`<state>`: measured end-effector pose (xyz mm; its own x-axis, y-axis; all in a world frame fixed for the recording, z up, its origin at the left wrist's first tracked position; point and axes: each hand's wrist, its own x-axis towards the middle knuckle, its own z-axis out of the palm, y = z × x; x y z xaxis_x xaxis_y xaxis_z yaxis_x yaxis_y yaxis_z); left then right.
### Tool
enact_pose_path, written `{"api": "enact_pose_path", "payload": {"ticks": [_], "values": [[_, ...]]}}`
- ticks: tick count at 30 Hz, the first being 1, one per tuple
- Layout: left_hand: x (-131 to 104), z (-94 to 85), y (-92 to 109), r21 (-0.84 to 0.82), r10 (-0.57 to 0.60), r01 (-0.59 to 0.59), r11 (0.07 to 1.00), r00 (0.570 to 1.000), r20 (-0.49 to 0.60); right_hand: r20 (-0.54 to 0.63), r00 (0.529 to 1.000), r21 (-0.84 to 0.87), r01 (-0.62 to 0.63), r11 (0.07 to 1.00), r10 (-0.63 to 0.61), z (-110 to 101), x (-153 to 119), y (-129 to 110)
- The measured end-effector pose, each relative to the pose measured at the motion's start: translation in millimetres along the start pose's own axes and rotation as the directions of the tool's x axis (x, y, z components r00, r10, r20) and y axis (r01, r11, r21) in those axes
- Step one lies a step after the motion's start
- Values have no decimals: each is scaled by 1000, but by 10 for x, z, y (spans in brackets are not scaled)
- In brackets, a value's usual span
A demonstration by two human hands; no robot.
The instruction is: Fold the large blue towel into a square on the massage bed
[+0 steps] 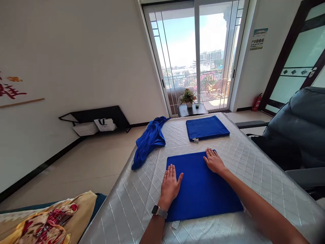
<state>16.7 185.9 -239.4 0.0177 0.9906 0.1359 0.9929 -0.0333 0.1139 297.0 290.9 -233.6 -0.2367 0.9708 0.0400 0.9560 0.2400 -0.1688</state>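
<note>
In the head view, a blue cloth [203,186] lies flat at the lower centre of the frame, on a quilted silver surface [127,196]. The left hand [169,188] rests across its left edge, fingers extended close together, thumb apart. The right hand [214,161] lies at its upper right corner, fingers straight and slightly spread. Both hands are open, palms down, gripping nothing; placed at opposite sides, they probably keep the cloth flat and its edges straight. A label [175,224] pokes out at the lower left edge. Just beyond, right of centre, a folded blue cloth [207,127] lies flat, apart from the hands, seemingly set there to leave room. A crumpled blue cloth [151,139] drapes near the left edge, perhaps kept aside.
</note>
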Motion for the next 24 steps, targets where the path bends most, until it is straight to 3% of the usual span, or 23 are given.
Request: {"api": "enact_pose_path", "payload": {"ticks": [7,10,13,18,21,24], "values": [[11,38,-16,18,7,-6,1000,1000,-18,-39,999,12,-22,1000,23,147,49,104],[49,-16,88,24,27,-26,999,999,-33,-34,999,31,-24,999,25,126,45,95],[164,-76,375,0,167,-167,986,986,-7,-26,999,53,-27,998,29,95,46,85],[595,-18,1148,-62,391,-391,918,920,-3,-40,999,30,-8,1000,9,87,27,107],[881,93,1485,-84,396,-394,915,918,5,-47,998,12,33,999,-32,103,16,130],[1043,170,1514,-77,332,-330,941,943,18,-51,999,19,19,1000,-18,115,23,132]]}}
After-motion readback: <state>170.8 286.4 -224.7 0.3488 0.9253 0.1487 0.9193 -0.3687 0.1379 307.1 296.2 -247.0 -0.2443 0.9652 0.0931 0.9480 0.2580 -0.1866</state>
